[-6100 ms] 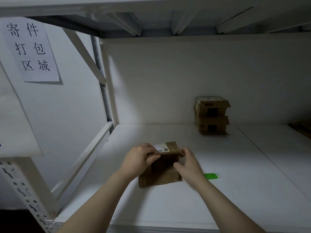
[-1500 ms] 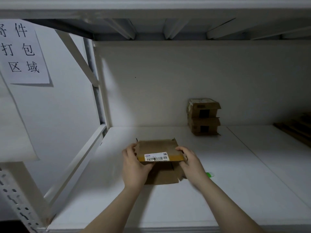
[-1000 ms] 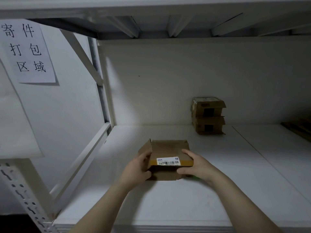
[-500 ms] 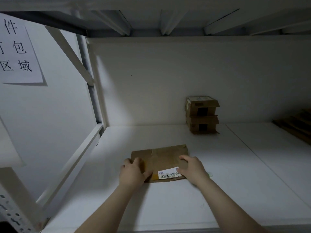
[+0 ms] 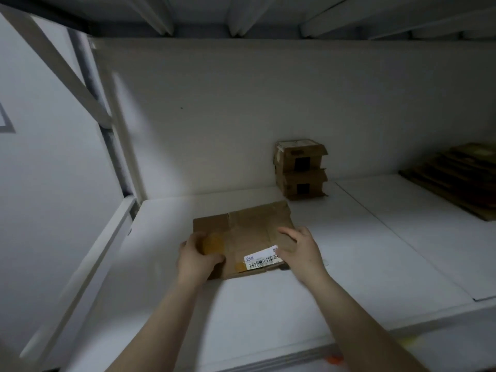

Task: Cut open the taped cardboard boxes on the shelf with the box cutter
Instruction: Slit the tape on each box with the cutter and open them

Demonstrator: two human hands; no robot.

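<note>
Flattened box (image 5: 249,232): looks light, thin, floppy at creases. Left hand (image 5: 198,257) pinches the edge beneath it; right hand (image 5: 300,248) lies spread on top. Best gripped by its edges.

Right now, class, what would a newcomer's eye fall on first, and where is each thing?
At the front of the shelf lies a flattened cardboard box; the left hand grips its left end, the right hand rests flat beside its barcode label. Two stacked boxes stand farther back.

One flattened box (image 5: 249,229); two stacked boxes (image 5: 288,159); two hands, left hand (image 5: 197,257), right hand (image 5: 300,251); cardboard pile (image 5: 456,178), perhaps several sheets.
</note>
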